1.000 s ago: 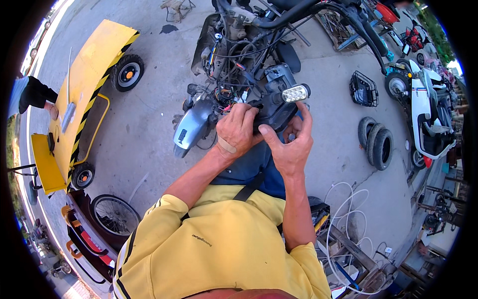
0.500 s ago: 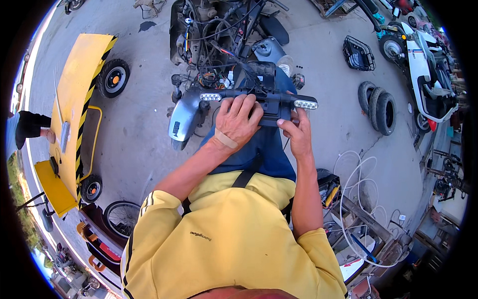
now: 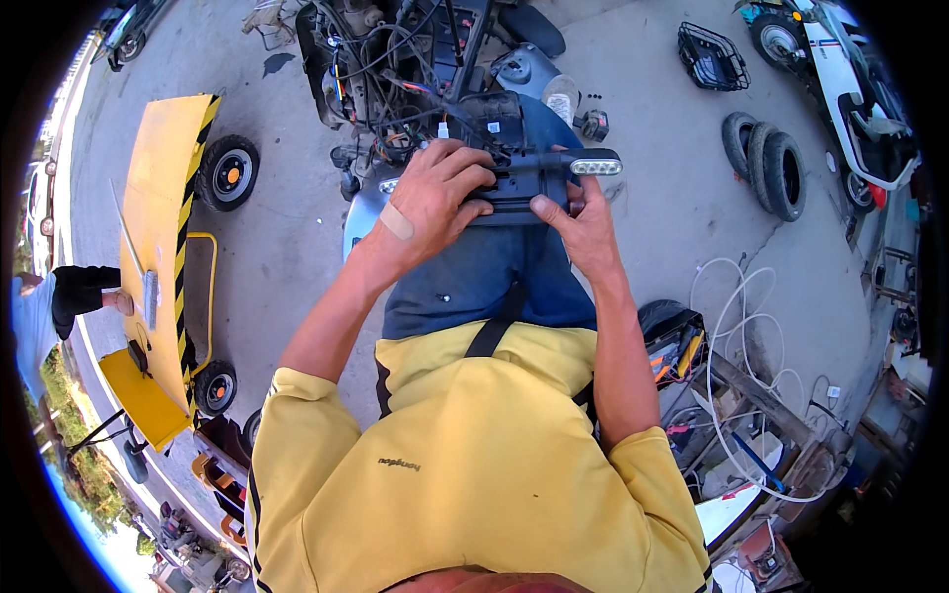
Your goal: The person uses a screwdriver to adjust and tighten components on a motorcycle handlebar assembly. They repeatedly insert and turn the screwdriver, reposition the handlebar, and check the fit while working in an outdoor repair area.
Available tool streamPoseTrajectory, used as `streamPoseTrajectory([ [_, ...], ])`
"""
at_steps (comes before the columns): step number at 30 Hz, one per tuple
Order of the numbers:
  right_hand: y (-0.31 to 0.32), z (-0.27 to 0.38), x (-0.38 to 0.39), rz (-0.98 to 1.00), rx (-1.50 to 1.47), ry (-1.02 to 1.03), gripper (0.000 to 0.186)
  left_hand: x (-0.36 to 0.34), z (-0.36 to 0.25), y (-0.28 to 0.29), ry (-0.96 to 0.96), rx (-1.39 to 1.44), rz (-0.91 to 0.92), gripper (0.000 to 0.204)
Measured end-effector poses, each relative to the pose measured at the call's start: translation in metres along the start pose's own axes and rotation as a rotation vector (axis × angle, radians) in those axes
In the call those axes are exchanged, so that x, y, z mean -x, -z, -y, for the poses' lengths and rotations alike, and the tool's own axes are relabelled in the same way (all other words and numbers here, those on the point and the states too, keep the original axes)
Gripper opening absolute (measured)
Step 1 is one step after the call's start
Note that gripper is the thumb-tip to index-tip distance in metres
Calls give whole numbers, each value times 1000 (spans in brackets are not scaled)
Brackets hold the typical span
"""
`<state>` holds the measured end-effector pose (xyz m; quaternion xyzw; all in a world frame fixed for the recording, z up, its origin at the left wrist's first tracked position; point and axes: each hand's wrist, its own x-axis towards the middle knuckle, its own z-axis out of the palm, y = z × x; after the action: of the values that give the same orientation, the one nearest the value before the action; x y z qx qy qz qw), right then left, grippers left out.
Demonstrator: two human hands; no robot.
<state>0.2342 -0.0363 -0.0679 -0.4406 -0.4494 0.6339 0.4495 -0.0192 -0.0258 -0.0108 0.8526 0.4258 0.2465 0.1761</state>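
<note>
Grey concrete ground, bright daylight, greenery lower left.

Person here wearing yellow shirt, short sleeves ending above elbows. Black stripes edging shirt's outer sides; small dark lettering sitting left of shirt's middle. Black strap slanting over shirt's lower edge, running onto faded blue trousers beyond. Past shirt's left sleeve, tan plaster crossing wrist of left hand.

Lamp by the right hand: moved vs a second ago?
Yes: the lamp shifted down the picture relative to the tyres. It sat above their level; now it's about level with them.
</note>
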Motion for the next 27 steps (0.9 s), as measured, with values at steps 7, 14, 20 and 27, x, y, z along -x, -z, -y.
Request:
streamPoseTrajectory([
  [7,2,-4,0,8,-58,-8,80,-5,3,4,-43,-20,1,32],
  [14,1,1,1,2,-81,-25,82,-7,2,8,-47,-4,16,31],
  [20,4,4,1,13,-17,-68,85,-8,2,10,-57,-37,12,35],
  [27,3,-6,-4,-51,74,-51,80,-12,1,9,-89,-40,-48,34],
])
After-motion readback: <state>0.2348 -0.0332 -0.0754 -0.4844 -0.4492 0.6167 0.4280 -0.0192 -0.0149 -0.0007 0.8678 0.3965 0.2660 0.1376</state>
